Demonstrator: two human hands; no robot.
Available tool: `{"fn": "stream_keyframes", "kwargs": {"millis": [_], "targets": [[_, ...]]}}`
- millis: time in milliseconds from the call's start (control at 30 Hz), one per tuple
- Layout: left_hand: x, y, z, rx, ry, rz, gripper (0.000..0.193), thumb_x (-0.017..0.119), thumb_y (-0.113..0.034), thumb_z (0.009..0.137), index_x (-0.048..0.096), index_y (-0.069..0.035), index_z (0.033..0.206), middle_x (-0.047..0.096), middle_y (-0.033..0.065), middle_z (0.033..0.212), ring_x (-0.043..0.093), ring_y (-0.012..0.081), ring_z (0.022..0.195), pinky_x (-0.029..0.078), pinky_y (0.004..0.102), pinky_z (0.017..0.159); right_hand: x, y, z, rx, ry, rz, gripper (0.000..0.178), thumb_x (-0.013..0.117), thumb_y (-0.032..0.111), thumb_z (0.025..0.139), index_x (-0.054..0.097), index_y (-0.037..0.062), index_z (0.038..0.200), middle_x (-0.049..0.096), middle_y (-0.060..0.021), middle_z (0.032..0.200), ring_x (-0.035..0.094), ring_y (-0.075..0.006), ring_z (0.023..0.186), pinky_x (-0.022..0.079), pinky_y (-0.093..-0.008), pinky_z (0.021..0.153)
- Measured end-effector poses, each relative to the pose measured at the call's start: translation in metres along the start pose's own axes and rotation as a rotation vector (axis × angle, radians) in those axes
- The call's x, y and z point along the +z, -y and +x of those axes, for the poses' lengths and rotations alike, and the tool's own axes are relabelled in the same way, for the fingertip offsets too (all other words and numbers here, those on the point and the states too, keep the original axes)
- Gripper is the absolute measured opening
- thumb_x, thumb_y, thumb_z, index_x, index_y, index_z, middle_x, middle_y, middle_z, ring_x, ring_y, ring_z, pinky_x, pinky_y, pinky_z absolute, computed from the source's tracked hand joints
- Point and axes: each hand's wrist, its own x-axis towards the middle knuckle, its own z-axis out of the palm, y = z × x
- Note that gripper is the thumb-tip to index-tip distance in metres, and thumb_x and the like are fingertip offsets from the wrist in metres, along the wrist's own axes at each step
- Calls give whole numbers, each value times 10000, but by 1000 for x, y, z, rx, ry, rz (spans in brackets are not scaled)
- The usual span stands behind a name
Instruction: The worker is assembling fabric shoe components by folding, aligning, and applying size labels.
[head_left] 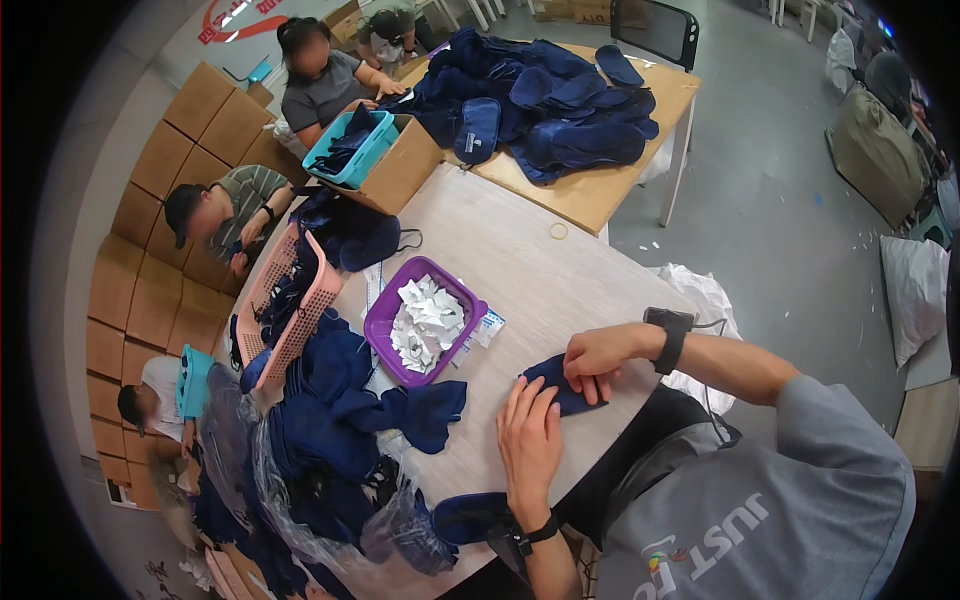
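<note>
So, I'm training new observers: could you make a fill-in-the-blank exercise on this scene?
The left hand and right hand touch a cloth piece coloured dark ____.
White scraps lie in a ____ basin.
The perforated basket is coloured ____.
A black band circles the right hand's ____.
Missing words: blue; purple; pink; wrist.

Navy cloth point(568, 398) — partly hidden under left hand point(529, 437), right hand point(604, 355)
</note>
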Motion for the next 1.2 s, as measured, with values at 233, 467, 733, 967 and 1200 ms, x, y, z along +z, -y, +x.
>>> {"fn": "stream_keyframes", "kwargs": {"millis": [233,467,733,967,1200], "targets": [[1,-4,-5,-7,-3,58,293,638,-230,1007,713,-45,1222,651,137,1364,519,381,1370,395,486,1144,2,-4,-19,-124,-218,-83,345,552,285,1021,714,-20,1003,782,-113,834,746,-209,725,539,-354,631],[7,-56,-51,-356,-19,393,497,628,-370,1020,620,15,1333,613,275,1354,638,444,1146,502,512,969,22,31,-55,-477,-825,-381,189,665,224,946,713,42,964,752,-136,838,725,-331,767,563,-431,707],[-15,-62,-78,-320,-326,251,297,651,-179,989,667,16,1212,665,212,1183,662,401,1052,540,461,878,102,32,-16,-783,-827,-685,160,710,199,919,654,62,981,660,-94,877,660,-285,846,513,-400,690],[-40,-10,-171,-815,-601,354,188,647,-189,983,670,-3,1007,611,165,938,628,383,840,489,463,709,158,2,4,-697,-809,-1185,672,598,575,964,602,-41,1231,575,-210,1268,541,-325,1168,426,-407,1003],[-21,-7,-157,-849,-671,-32,233,762,-21,897,644,32,1091,582,109,927,579,180,689,463,318,604,159,-38,-14,-849,-632,-1147,500,660,406,935,619,-9,1210,597,-178,1308,563,-320,1233,435,-432,1069]]}}
